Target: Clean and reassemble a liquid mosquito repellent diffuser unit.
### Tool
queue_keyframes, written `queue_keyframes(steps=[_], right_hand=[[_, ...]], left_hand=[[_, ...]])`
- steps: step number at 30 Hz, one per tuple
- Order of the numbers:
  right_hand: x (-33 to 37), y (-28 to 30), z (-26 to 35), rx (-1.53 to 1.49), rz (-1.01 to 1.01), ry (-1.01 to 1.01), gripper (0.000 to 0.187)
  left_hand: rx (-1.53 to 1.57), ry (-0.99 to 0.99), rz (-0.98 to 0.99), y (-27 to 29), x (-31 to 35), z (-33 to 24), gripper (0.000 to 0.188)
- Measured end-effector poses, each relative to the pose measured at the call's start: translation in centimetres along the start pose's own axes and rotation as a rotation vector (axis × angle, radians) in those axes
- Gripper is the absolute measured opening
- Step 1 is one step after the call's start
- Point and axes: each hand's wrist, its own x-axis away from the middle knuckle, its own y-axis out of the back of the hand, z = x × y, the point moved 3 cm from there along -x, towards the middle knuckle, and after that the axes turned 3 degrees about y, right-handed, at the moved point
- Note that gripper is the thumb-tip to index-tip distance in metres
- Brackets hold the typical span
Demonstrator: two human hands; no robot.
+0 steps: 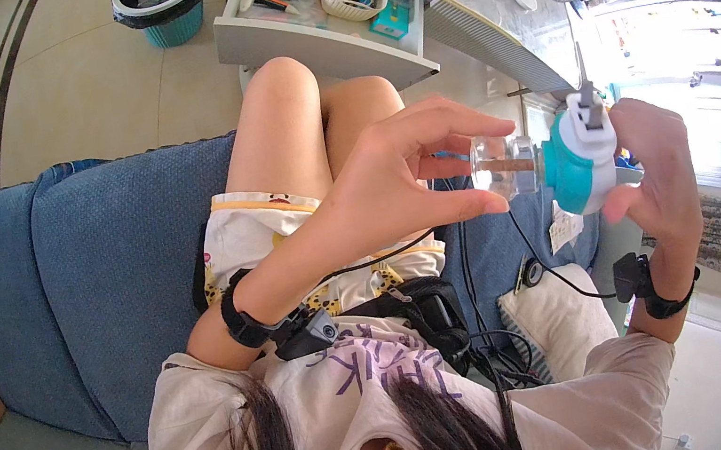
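Note:
My right hand point(657, 175) holds a teal and white plug-in device point(580, 159) with metal prongs pointing up. A small clear glass bottle point(508, 164) with a brown wick sticks out of its left side. My left hand point(400, 175) grips that bottle between thumb and fingers. Both hands are raised above my lap, and each wrist wears a black strap with a small unit.
I sit on a blue sofa point(108, 258) with knees bent. An open white drawer point(319, 36) with a basket and small items hangs under a grey desk point(489, 22). A teal bin point(166, 5) stands on the tiled floor. Black cables and a white cushion point(561, 311) lie beside me.

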Motion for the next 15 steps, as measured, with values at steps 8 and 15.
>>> queue_keyframes(steps=[8, 15], right_hand=[[-0.2, -0.9, -0.7, -0.459, -0.16, -0.072, 0.082], [-0.3, -0.7, 0.0, -0.511, -0.14, -0.101, 0.071]], left_hand=[[0.083, 0.055, -0.011, 0.1, 0.2, 0.2, 0.052], [0.198, 0.151, 0.006, 0.0, 0.3, 0.4, 0.052]])
